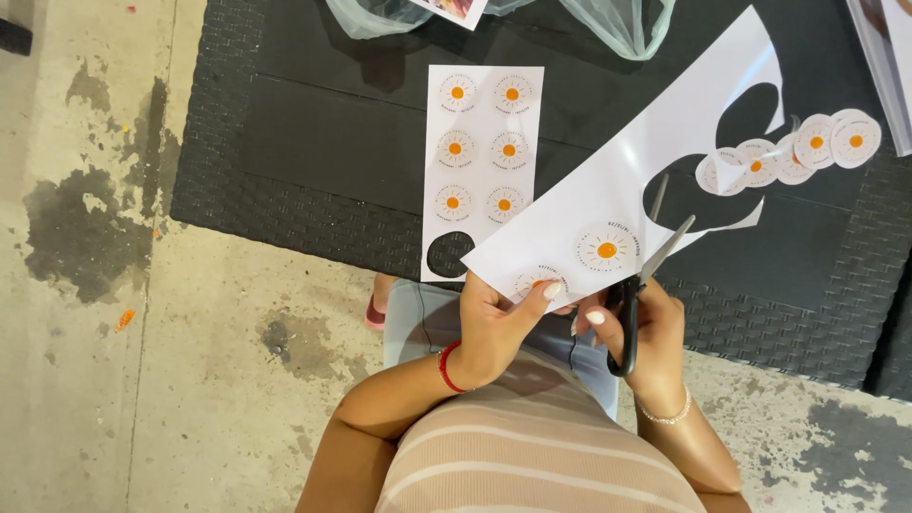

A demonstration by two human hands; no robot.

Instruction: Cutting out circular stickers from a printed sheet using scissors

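Head view: cutting risks and setting

Your left hand [499,323] pinches the near edge of the white printed sheet [627,180], thumb on top beside an uncut sun disc [606,249]. Your right hand [641,328] is closed through the black handles of the scissors [646,275], blades parted just beside that disc.

Risks, as you might judge them:
- The sheet hangs unsupported off the table; it could sag or twist and pull the cut into the printed ring.
- Your left thumb sits near the blades.
- The cut-out discs [793,157], beyond the sheet, lie loose and overlapping; a sweep of paper could scatter them.

Setting: black woven table [313,142], a second sticker strip [483,157] left of the sheet, stained concrete floor [114,285] below.
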